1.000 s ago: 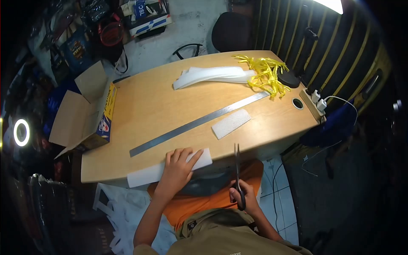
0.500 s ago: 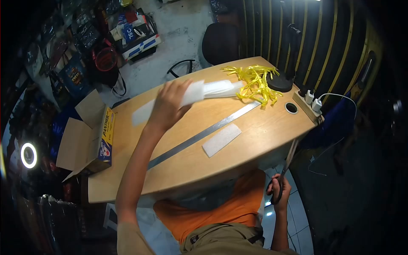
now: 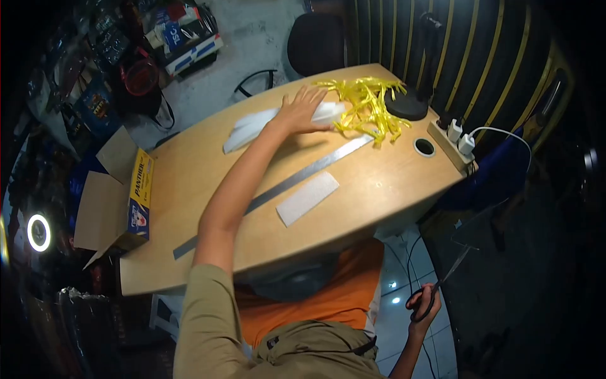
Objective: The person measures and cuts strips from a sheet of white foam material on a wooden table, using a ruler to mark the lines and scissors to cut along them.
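Observation:
My left hand (image 3: 300, 114) reaches across the table with its fingers spread, lying over the white foam sheets (image 3: 245, 129). The sheets lie in a loose, partly fanned pile, and my palm hides their middle. Just right of my fingertips is a tangle of yellow plastic ribbon (image 3: 372, 108). My right hand (image 3: 427, 306) is low beside the table, closed around the black handles of a pair of scissors (image 3: 454, 265), whose blades point up and away. Between my left arm and the near edge lie a steel ruler (image 3: 315, 165) and a single small white foam piece (image 3: 308, 199).
An opened cardboard box (image 3: 140, 196) stands at the table's left end. On the right are a round black stand base (image 3: 406, 106), a cable hole (image 3: 424, 148) and a power strip (image 3: 451, 142) with white plugs. A dark chair (image 3: 315, 44) is behind the table.
My left hand has moved right with the foam sheet it held, and its fingers have spread over the pile. My right hand and the scissors have dropped lower, away from the table edge.

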Motion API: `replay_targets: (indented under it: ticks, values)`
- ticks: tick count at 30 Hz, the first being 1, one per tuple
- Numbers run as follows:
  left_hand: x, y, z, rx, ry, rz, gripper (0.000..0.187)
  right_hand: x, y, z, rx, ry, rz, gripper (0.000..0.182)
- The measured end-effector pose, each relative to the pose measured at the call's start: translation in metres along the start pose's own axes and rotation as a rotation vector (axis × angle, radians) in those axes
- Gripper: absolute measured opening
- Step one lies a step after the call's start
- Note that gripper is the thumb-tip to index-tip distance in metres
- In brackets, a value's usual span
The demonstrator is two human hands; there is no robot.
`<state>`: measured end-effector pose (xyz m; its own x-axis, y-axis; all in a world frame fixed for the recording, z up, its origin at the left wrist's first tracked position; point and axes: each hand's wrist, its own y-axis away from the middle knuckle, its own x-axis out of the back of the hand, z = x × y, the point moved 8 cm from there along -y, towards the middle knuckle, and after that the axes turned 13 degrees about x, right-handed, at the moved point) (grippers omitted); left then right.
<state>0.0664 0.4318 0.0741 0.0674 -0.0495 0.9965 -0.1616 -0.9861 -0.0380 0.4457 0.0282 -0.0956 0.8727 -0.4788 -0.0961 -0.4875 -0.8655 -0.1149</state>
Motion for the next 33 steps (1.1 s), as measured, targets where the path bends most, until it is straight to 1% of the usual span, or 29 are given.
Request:
replay_targets:
  ticks: [2, 3, 5, 6, 7, 9, 10, 12, 13, 15, 16, 18, 19, 21, 22, 23, 24, 25, 28, 30, 32, 33]
  values:
    - [0.024, 0.028, 0.013, -0.061, 0.144, 0.337, 0.1, 0.004, -0.008, -0.003, 0.041, -0.001, 0.026, 0.028]
    - [0.024, 0.051, 0.021, -0.057, 0.147, 0.327, 0.1, 0.004, -0.013, -0.003, 0.064, -0.016, 0.02, 0.028]
    - [0.032, 0.125, 0.04, -0.047, 0.21, 0.404, 0.085, 0.004, -0.021, 0.0, 0.07, -0.033, 0.024, 0.028]
    - [0.024, 0.158, 0.05, -0.033, 0.193, 0.319, 0.083, 0.003, -0.023, -0.001, 0.083, -0.053, 0.03, 0.028]
    - [0.013, 0.19, 0.058, -0.018, 0.177, 0.236, 0.081, 0.0, -0.026, 0.002, 0.04, -0.072, 0.028, 0.028]
    - [-0.023, 0.247, 0.068, -0.035, 0.125, 0.077, 0.084, -0.013, -0.03, 0.0, 0.039, -0.093, 0.003, 0.027]
    - [-0.028, 0.27, 0.07, -0.027, 0.129, 0.076, 0.084, -0.02, -0.031, -0.001, 0.041, -0.119, -0.02, 0.027]
    - [-0.016, 0.306, 0.073, -0.02, 0.069, 0.226, 0.078, -0.034, -0.033, 0.002, 0.041, -0.14, -0.063, 0.026]
    - [-0.016, 0.313, 0.066, -0.01, 0.071, 0.228, 0.078, -0.046, -0.033, 0.0, 0.049, -0.15, -0.123, 0.026]
    - [-0.016, 0.326, 0.054, -0.042, 0.229, 0.212, 0.067, -0.069, -0.03, -0.005, 0.052, -0.198, -0.241, 0.023]
    - [-0.016, 0.332, 0.049, -0.028, 0.231, 0.219, 0.067, -0.076, -0.029, -0.009, 0.057, -0.198, -0.256, 0.023]
    - [-0.018, 0.341, 0.042, -0.065, 0.316, 0.173, 0.053, -0.097, -0.023, -0.018, 0.084, -0.168, -0.363, 0.021]
    - [-0.018, 0.345, 0.037, -0.055, 0.316, 0.179, 0.053, -0.105, -0.017, -0.025, 0.079, -0.168, -0.399, 0.018]
    - [-0.015, 0.354, 0.028, -0.06, 0.328, 0.266, 0.047, -0.116, -0.008, -0.034, 0.103, -0.145, -0.451, 0.017]
    - [-0.015, 0.357, 0.022, -0.049, 0.328, 0.27, 0.047, -0.121, -0.004, -0.037, 0.121, -0.122, -0.494, 0.016]
    - [-0.013, 0.362, 0.015, -0.03, 0.244, 0.323, 0.045, -0.124, 0.0, -0.037, 0.142, -0.084, -0.519, 0.015]
    - [-0.011, 0.368, 0.009, -0.007, 0.158, 0.374, 0.042, -0.126, 0.004, -0.035, 0.142, -0.084, -0.537, 0.015]
    - [-0.012, 0.372, 0.002, 0.051, 0.193, 0.34, 0.041, -0.127, 0.009, -0.033, 0.136, -0.074, -0.548, 0.015]
    - [-0.014, 0.39, -0.017, 0.126, 0.212, 0.32, 0.041, -0.131, 0.023, -0.028, 0.111, -0.071, -0.581, 0.015]
    - [-0.015, 0.407, -0.032, 0.184, 0.205, 0.322, 0.041, -0.132, 0.032, -0.025, 0.092, -0.078, -0.604, 0.015]
    - [-0.016, 0.432, -0.046, 0.263, 0.189, 0.32, 0.041, -0.134, 0.037, -0.02, 0.066, -0.134, -0.576, 0.016]
    - [-0.013, 0.449, -0.044, 0.246, 0.158, 0.367, 0.041, -0.136, 0.039, -0.016, 0.072, -0.115, -0.579, 0.019]
